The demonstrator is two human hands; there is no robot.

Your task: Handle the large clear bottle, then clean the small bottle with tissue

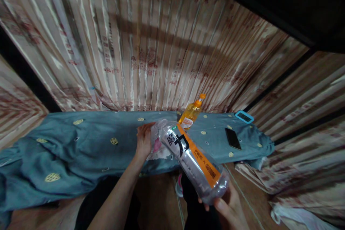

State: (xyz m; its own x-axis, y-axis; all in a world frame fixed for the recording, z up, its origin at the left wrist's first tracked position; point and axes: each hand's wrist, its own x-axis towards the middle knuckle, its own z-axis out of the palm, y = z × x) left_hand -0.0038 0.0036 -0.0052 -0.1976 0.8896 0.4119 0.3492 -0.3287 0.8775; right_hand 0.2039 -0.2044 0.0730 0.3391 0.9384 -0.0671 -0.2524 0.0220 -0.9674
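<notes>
- One large plastic bottle, clear with an orange and silver label, is held in the air above the near edge of the worktop, slanting from far left to near right.
- Two hands are on it: the right hand grips its base at the near right; the left hand holds one crumpled sheet, whitish with a pink patch, against its far end. The left fingertips are partly hidden.
- The worktop is long and narrow, covered in teal cloth with yellow prints. Its cloth stretches widely left of the left hand; the right part is shorter and carries three things.
- These are one yellow pump bottle just beyond the large bottle, one dark phone farther right, and one blue-framed device near the far right edge.
- Pleated, printed curtains rise along the far edge and close in both sides, between dark bars.
- Below the near edge lie brown floor and one partly visible shoe.
</notes>
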